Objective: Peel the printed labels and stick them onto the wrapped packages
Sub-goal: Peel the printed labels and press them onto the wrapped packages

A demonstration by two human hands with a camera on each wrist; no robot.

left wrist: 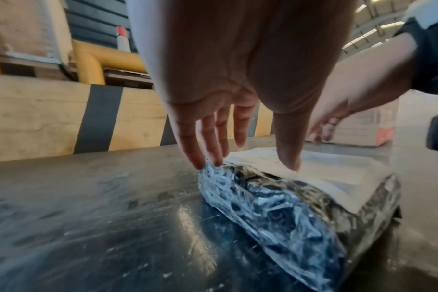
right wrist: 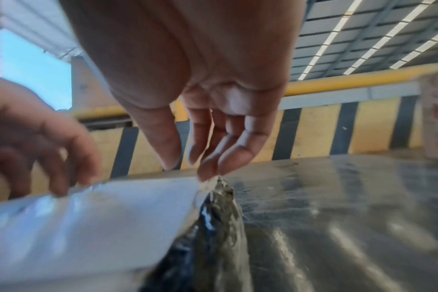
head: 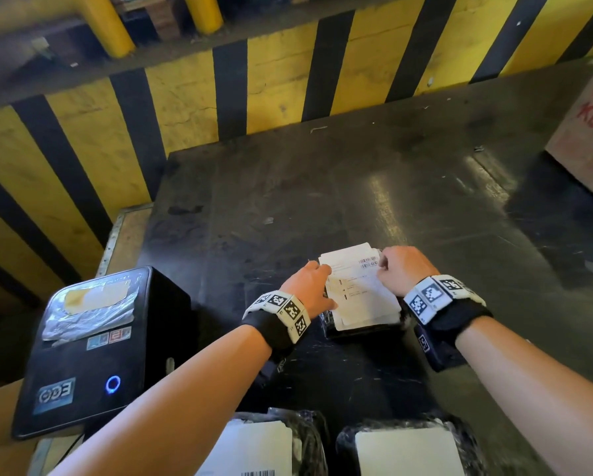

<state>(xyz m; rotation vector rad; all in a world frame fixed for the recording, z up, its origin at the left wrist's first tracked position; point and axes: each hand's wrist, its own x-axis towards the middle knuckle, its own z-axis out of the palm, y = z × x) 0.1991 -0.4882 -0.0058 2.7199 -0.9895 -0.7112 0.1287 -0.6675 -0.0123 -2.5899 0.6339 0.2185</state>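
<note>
A package wrapped in black film (head: pixel 360 329) lies on the dark table, and a white printed label (head: pixel 360 286) covers its top. My left hand (head: pixel 310 286) rests on the left side with straight fingers (left wrist: pixel 203 156). Those fingertips touch the package's film edge (left wrist: pixel 275 209), and the thumb (left wrist: pixel 290 158) presses on the label (left wrist: pixel 333 171). My right hand (head: pixel 401 269) is at the label's far right corner. Its slightly bent fingertips (right wrist: pixel 209 173) press that corner of the label (right wrist: pixel 100 217) down, while the thumb (right wrist: pixel 170 156) stays clear of it.
A black label printer (head: pixel 92 348) stands at the left on a wooden ledge. Two more wrapped packages with labels (head: pixel 264 441) (head: pixel 404 448) lie at the near edge. A cardboard box (head: pixel 590 132) sits far right. A yellow-and-black striped barrier (head: pixel 192 108) backs the table (head: pixel 322 187).
</note>
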